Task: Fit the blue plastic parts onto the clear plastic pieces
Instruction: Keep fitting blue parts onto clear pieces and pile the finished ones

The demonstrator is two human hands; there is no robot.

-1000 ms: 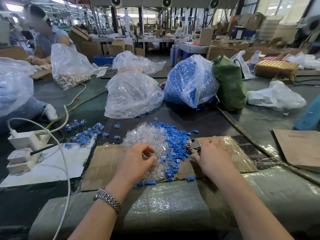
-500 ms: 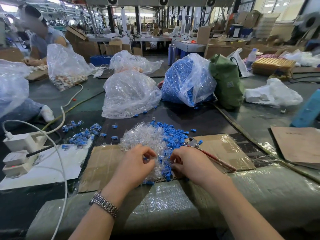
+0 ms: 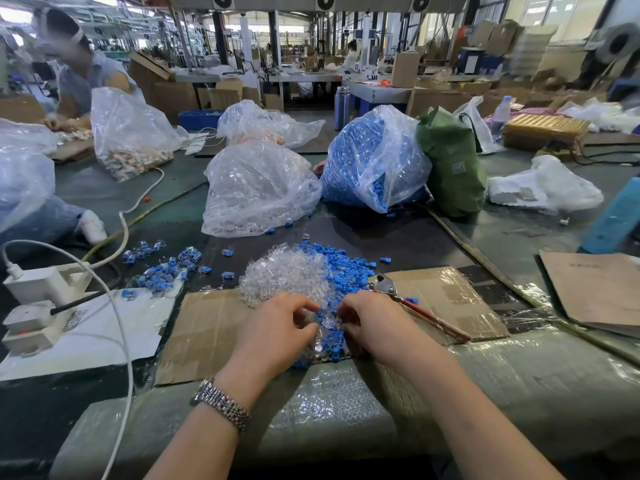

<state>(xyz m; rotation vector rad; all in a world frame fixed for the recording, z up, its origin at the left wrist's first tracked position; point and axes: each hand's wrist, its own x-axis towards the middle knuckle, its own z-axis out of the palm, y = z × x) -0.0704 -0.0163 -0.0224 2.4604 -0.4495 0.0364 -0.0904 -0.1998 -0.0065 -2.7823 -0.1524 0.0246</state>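
A heap of clear plastic pieces (image 3: 284,275) lies on the cardboard sheet (image 3: 207,337), with a heap of loose blue parts (image 3: 346,268) against its right side. My left hand (image 3: 277,330) and my right hand (image 3: 377,323) meet fingertip to fingertip over the near end of the heaps. The left fingers are curled and pinch what looks like a blue part (image 3: 320,311). The right fingers are curled on a clear piece (image 3: 329,322). The fingers hide most of both items.
Fitted blue-and-clear pieces (image 3: 162,271) lie scattered at the left. Red-handled pliers (image 3: 415,306) rest beside my right hand. Behind stand a bag of clear pieces (image 3: 256,192), a bag of blue parts (image 3: 367,161) and a green bag (image 3: 450,168). A white power strip (image 3: 34,299) and its cable lie at the left. Another person (image 3: 79,74) works at the far left.
My right hand left the pliers and came left across the blue parts to meet my left hand. The left hand closed its fingers and stayed over the clear heap.
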